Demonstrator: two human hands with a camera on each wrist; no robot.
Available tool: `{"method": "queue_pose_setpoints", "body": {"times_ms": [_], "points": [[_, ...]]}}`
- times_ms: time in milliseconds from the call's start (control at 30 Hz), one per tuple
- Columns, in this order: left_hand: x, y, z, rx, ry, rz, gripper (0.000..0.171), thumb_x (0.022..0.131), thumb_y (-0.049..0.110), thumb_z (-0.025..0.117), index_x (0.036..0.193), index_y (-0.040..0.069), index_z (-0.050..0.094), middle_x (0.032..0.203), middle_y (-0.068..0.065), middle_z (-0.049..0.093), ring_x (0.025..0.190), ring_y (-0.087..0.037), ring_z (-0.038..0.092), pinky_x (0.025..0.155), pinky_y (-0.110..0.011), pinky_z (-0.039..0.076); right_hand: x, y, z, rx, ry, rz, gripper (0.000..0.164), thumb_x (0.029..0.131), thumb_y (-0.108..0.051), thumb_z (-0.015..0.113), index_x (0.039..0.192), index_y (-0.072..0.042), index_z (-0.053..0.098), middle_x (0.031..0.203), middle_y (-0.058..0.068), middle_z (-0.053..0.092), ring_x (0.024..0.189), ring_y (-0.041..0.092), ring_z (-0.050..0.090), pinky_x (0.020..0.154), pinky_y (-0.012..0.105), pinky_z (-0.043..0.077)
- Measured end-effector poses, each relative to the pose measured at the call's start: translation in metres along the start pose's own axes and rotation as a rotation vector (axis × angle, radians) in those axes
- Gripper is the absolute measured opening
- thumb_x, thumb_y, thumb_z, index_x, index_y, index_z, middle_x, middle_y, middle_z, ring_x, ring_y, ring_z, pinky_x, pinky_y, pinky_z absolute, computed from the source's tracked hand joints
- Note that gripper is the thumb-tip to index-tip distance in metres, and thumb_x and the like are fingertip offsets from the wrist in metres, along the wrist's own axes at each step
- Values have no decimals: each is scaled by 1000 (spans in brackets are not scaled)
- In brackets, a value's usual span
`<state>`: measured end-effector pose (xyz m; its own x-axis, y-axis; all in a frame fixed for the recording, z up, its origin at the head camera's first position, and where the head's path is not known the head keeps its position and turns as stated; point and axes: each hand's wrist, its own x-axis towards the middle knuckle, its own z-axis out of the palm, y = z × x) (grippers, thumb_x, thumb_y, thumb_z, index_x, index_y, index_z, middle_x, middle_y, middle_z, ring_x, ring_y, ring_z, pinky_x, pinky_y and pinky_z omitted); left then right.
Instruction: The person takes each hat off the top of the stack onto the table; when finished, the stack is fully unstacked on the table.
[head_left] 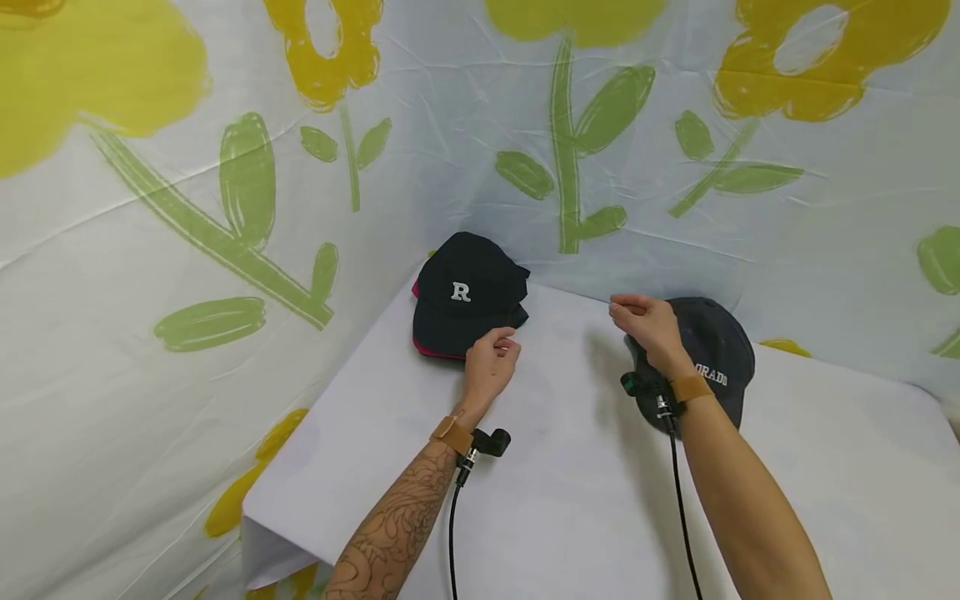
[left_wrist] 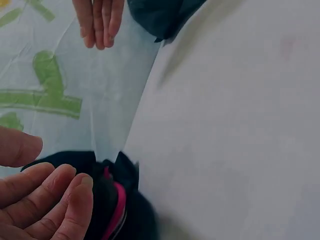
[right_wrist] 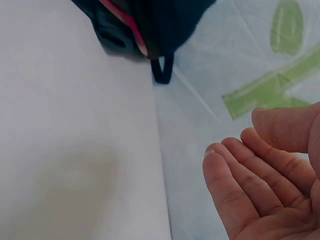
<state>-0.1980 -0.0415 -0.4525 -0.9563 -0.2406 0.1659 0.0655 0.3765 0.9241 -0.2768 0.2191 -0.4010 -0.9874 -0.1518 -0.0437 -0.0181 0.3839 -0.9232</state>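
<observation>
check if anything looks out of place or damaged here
Nothing looks spilled or damaged. Mildly odd: the "ORADO" cap sits apart at the right, while the black R cap is stacked at the left, a pink edge showing beneath.

Dark caps point(head_left: 480, 287) on white table point(head_left: 555, 500)

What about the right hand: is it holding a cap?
No, the right wrist view shows the right hand with nothing between its fingers and thumb.
</observation>
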Motion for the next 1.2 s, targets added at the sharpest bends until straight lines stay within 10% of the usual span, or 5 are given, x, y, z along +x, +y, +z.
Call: {"method": "queue_pose_setpoints", "body": {"times_ms": [400,600,800,1200], "points": [[13,-20,-67,-82,173,-39,28,96,9,67,122,-1,69,102,-16,73,95,-30,69,89,-43,58,40,-10,50,84,-69,40,48,103,-21,59,142,6,52,140,29,55,89,-6,62,95,22,55],[21,-32,-93,-63,284,-88,28,97,10,66,123,0,69,103,-16,71,93,-29,67,83,-41,58,63,-12,73,62,-97,99,48,103,-25,59,142,3,54,140,25,57,111,18,65,105,36,50],[25,-46,-104,-56,324,-141,29,96,9,66,123,0,69,109,-18,69,99,-32,65,88,-44,56,80,-13,93,105,-110,141,47,103,-21,60,142,2,54,141,24,57,129,35,57,105,35,51],[27,-65,-108,-55,305,-249,35,96,11,66,128,-2,65,112,-21,70,100,-32,68,81,-40,60,96,-15,122,201,-176,205,48,105,-16,55,148,4,46,148,24,49,128,28,56,110,34,46]]}}
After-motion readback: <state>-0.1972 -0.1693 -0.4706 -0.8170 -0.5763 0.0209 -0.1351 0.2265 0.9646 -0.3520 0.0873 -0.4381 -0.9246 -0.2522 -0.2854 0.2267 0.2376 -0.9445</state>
